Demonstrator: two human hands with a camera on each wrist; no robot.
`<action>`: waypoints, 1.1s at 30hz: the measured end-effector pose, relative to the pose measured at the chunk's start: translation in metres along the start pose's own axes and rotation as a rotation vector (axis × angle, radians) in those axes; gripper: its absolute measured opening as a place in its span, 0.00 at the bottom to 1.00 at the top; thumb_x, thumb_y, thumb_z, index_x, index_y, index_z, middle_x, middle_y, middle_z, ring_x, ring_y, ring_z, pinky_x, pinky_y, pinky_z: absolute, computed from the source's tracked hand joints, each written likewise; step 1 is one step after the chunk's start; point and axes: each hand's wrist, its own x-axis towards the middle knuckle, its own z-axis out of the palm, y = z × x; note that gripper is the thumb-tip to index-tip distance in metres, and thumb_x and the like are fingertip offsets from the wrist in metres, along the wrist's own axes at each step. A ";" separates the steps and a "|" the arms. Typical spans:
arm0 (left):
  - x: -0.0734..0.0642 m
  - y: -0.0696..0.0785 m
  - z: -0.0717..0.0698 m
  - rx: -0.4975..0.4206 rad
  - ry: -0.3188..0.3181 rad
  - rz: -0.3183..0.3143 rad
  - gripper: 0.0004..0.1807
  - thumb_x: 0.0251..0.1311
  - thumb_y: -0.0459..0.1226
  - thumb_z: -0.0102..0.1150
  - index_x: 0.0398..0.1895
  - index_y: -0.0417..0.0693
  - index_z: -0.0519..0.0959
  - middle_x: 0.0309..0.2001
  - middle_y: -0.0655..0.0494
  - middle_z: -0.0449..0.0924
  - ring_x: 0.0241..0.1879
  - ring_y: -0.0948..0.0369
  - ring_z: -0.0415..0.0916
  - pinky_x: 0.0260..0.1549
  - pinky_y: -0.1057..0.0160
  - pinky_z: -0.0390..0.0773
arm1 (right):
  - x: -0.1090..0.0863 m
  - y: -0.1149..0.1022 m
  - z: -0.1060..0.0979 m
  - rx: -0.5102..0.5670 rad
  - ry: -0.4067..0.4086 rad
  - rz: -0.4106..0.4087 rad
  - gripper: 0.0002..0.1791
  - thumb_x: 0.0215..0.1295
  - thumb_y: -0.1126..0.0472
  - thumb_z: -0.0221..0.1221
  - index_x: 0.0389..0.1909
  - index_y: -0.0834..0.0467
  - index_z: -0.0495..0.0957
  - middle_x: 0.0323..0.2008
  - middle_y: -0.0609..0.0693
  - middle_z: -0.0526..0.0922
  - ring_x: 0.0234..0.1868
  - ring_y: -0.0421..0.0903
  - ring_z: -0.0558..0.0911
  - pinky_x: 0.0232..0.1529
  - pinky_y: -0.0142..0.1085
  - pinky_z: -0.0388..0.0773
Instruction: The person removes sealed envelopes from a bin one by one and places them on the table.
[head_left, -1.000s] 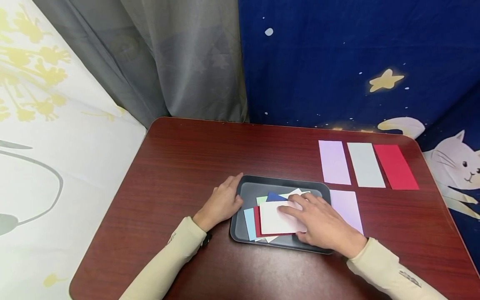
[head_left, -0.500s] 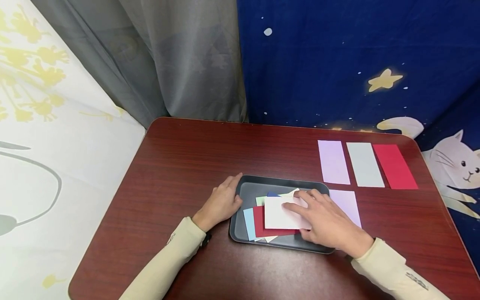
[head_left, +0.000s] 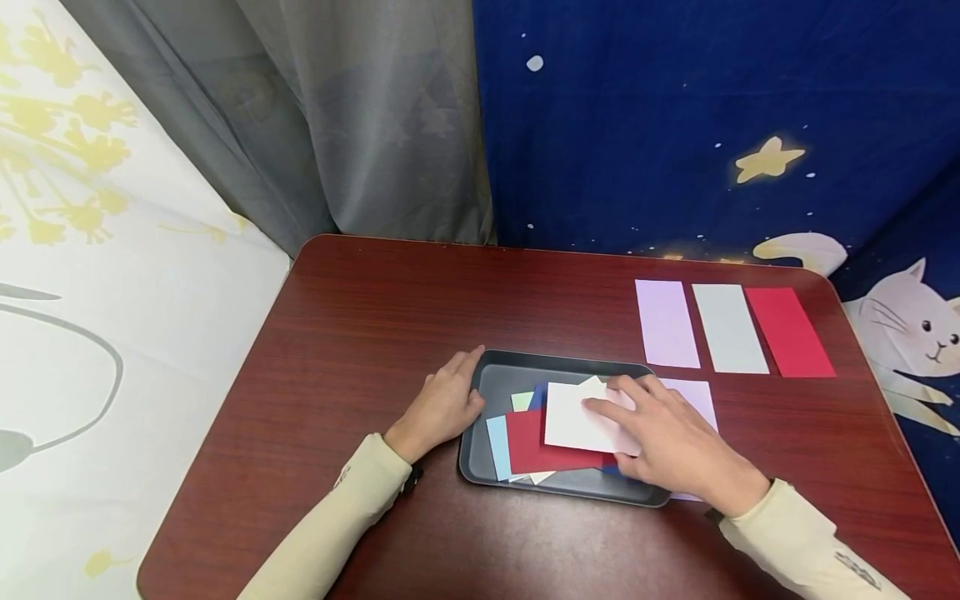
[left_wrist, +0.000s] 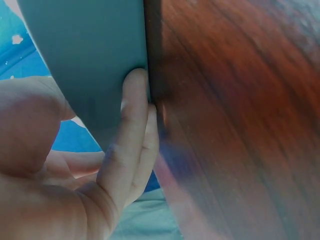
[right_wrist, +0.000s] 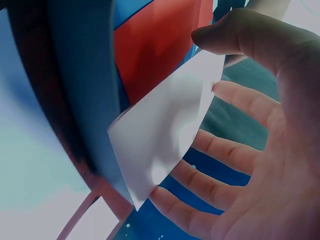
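In the head view, a grey tray (head_left: 502,383) lies on the table with several coloured paper cards in it. My right hand (head_left: 667,442) grips a white card (head_left: 566,417) between thumb and fingers, above the tray's right half; in the right wrist view that card (right_wrist: 160,120) is tilted, its edges between the fingertips. Beneath it are a red card (head_left: 523,437), a light blue card (head_left: 497,450), a green card (head_left: 521,402), and partly hidden blue and cream ones. My left hand (head_left: 442,400) holds the tray's left side, thumb over the rim, fingers along the outer wall (left_wrist: 100,60).
A lavender card (head_left: 667,325), a pale grey-white card (head_left: 730,329) and a red card (head_left: 789,333) lie in a row at the table's back right. Another lavender card (head_left: 693,400) lies right of the tray, partly covered. Curtains hang behind the table (head_left: 360,325).
My right hand has moved to the right and slightly away from me with the white card, uncovering more of the red card beneath. The left hand and tray stay put.
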 end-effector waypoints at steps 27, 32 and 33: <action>0.010 -0.053 0.045 0.096 0.040 0.030 0.44 0.61 0.35 0.65 0.84 0.40 0.66 0.68 0.45 0.79 0.56 0.54 0.83 0.51 0.36 0.83 | -0.031 0.027 -0.006 -0.001 0.006 0.165 0.45 0.52 0.48 0.81 0.75 0.46 0.80 0.65 0.60 0.77 0.54 0.60 0.77 0.33 0.50 0.86; 0.011 -0.056 0.048 0.118 0.045 0.036 0.45 0.60 0.35 0.66 0.84 0.42 0.66 0.68 0.47 0.79 0.53 0.57 0.83 0.50 0.39 0.85 | -0.040 0.032 -0.005 0.028 0.000 0.227 0.46 0.54 0.46 0.80 0.77 0.46 0.78 0.66 0.62 0.77 0.54 0.60 0.78 0.27 0.49 0.85; 0.011 -0.056 0.047 0.116 0.045 0.036 0.45 0.60 0.35 0.65 0.84 0.42 0.66 0.68 0.47 0.79 0.53 0.57 0.83 0.49 0.39 0.85 | -0.042 0.033 -0.005 0.033 -0.004 0.241 0.46 0.55 0.45 0.80 0.77 0.46 0.77 0.66 0.62 0.76 0.54 0.61 0.78 0.26 0.48 0.85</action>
